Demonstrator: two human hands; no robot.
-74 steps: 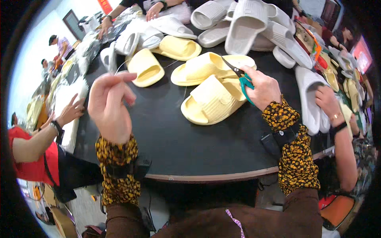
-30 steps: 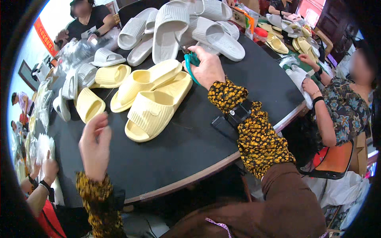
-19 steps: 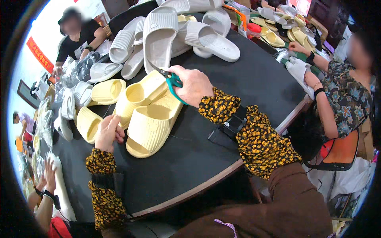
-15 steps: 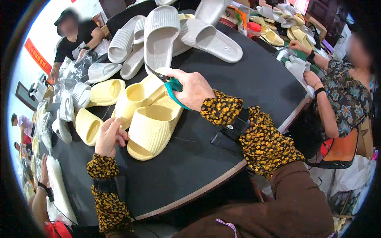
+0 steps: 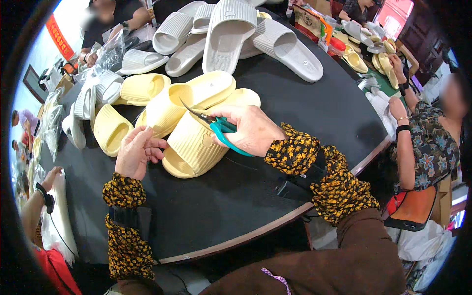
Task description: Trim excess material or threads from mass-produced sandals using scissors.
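Note:
My right hand (image 5: 253, 130) grips small scissors with teal handles (image 5: 216, 128), their blades pointing left over a pale yellow slide sandal (image 5: 196, 147). That sandal lies on the round black table (image 5: 236, 196), overlapping a second yellow sandal (image 5: 191, 96). My left hand (image 5: 137, 152) hovers at the near sandal's left edge, fingers pinched together; whether it holds anything I cannot make out. Both forearms wear black sleeves with yellow flowers.
More yellow sandals (image 5: 110, 128) lie to the left. A heap of white ribbed sandals (image 5: 231, 29) fills the far side. Other people sit around the table: one at right (image 5: 423, 147), an arm at lower left (image 5: 42, 196), one at far left (image 5: 105, 22).
The view has swung left and back. My left hand came down from mid-air to the sandal's edge. My right hand with the scissors moved onto the near yellow sandal.

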